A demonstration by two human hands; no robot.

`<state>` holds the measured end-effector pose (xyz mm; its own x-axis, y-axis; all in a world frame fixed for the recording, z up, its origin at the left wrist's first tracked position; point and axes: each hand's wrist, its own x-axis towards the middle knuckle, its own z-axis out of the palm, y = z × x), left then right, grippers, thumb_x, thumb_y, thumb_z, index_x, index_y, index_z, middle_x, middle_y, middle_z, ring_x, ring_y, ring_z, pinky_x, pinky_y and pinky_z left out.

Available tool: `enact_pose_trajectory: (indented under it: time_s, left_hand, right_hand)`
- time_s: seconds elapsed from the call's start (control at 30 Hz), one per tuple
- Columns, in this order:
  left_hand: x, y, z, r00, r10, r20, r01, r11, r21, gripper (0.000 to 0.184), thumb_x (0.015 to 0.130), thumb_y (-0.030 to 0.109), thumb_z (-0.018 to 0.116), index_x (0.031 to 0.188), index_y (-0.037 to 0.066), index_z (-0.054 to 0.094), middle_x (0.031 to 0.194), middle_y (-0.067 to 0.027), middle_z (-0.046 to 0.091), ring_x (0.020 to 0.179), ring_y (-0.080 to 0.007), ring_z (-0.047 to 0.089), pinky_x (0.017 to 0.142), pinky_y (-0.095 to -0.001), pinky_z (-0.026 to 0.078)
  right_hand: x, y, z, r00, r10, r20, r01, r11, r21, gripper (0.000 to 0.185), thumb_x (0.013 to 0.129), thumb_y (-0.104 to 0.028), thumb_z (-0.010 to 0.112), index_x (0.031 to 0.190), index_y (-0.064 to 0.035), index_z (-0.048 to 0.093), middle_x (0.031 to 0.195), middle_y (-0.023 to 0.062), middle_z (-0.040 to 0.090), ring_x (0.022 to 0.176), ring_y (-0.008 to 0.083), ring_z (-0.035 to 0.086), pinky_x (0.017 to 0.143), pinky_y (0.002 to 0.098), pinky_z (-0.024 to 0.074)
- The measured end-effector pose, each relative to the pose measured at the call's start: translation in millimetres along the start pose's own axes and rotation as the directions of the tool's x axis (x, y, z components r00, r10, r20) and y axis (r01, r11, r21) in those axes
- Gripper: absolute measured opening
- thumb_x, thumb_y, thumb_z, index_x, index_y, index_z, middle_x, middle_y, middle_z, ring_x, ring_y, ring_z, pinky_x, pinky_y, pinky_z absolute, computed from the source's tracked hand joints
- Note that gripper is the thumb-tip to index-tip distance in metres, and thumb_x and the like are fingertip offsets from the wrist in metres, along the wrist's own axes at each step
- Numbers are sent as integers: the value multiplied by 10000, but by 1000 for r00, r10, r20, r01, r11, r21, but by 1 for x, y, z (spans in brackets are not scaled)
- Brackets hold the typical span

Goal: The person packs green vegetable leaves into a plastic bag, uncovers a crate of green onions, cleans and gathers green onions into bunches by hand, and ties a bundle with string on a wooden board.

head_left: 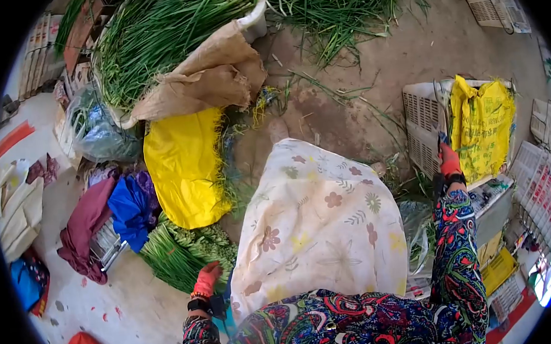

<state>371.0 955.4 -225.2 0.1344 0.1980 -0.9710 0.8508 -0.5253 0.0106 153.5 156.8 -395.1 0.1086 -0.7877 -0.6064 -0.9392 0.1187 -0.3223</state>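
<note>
Lying at the edge of the green stalks [174,259] in the lower left of the frame, the red-gloved left hand [207,279] has its fingers slightly curled, though whether they pinch any stalks I cannot tell. At right of centre, the red-gloved right hand [450,161] is at the near side of the white crate [421,124], beside the yellow sack [483,124]; its fingers are too small to tell whether they grasp anything.

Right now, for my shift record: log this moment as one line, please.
Left hand: by green stalks | Right hand: by white crate | Yellow sack: on crate
</note>
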Motion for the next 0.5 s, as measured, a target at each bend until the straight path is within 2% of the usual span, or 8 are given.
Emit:
enact_pose_trajectory:
  time_s: [0.07, 0.17, 0.27, 0.3, 0.37, 0.43, 0.47, 0.5]
  left_hand:
    - [14, 33, -24, 999, 30, -14, -30, 1000, 2, 367, 827, 156, 543, 1144, -14, 474, 903, -85, 602, 775, -159, 568, 704, -248, 458]
    - [22, 76, -74, 998, 60, -20, -60, 998, -15, 360, 852, 197, 519, 1155, 12, 466, 907, -108, 613, 778, -190, 591, 695, -256, 467]
    - [26, 124, -113, 989, 151, 4, -151, 986, 75, 349, 853, 202, 520, 1147, 19, 478, 900, -105, 614, 766, -182, 589, 684, -254, 468]
    - [23, 145, -114, 991, 124, -54, -126, 991, -38, 357, 825, 127, 535, 1148, -14, 481, 927, -106, 601, 795, -154, 570, 712, -234, 451]
    - [30, 178, -115, 973, 224, -61, -222, 974, 38, 364, 816, 106, 539, 1153, -20, 480, 917, -97, 598, 791, -145, 560, 706, -222, 439]
    - [28, 222, -83, 946, 326, 2, -323, 939, 121, 380, 807, 109, 553, 1153, -30, 479, 929, -95, 593, 827, -144, 555, 739, -215, 430]
    - [16, 254, -51, 930, 356, 91, -367, 919, 144, 388, 808, 129, 548, 1155, -31, 478, 962, -101, 591, 873, -148, 548, 785, -221, 416]
    - [11, 278, -19, 909, 374, 185, -405, 898, 172, 395, 815, 150, 539, 1160, -32, 474, 995, -103, 587, 913, -151, 539, 827, -231, 399]
  right_hand:
    - [-9, -39, 23, 973, -220, 71, 230, 955, -188, 358, 795, -357, 488, 787, -11, 578, 670, 71, 557, 625, 210, 522, 586, 323, 392]
    - [-31, -89, 75, 990, 132, 45, -128, 989, -80, 365, 790, -385, 496, 760, -33, 587, 668, 73, 568, 617, 187, 528, 584, 340, 407]
    - [-102, -118, 126, 939, -310, 151, 332, 931, -152, 317, 792, -323, 533, 875, -22, 582, 714, 75, 594, 635, 172, 532, 604, 307, 417]
    - [-115, -133, 148, 982, 60, 176, -79, 992, 102, 337, 805, -317, 520, 960, -26, 592, 771, 71, 612, 673, 182, 557, 627, 307, 431]
    - [-146, -134, 181, 900, -325, 291, 409, 861, -302, 362, 833, -336, 491, 984, -26, 599, 810, 79, 624, 746, 188, 583, 689, 313, 440]
    - [-187, -152, 208, 857, -431, 281, 494, 842, -215, 296, 743, -272, 555, 946, -60, 589, 782, 116, 627, 743, 277, 600, 654, 362, 455]
    - [-213, -190, 212, 928, 169, 332, -241, 952, 187, 344, 737, -330, 559, 932, -48, 594, 775, 113, 631, 752, 269, 599, 655, 347, 445]
    - [-216, -176, 235, 893, 206, 399, -324, 911, 255, 333, 751, -356, 536, 855, -50, 614, 793, 116, 631, 772, 271, 592, 668, 343, 438]
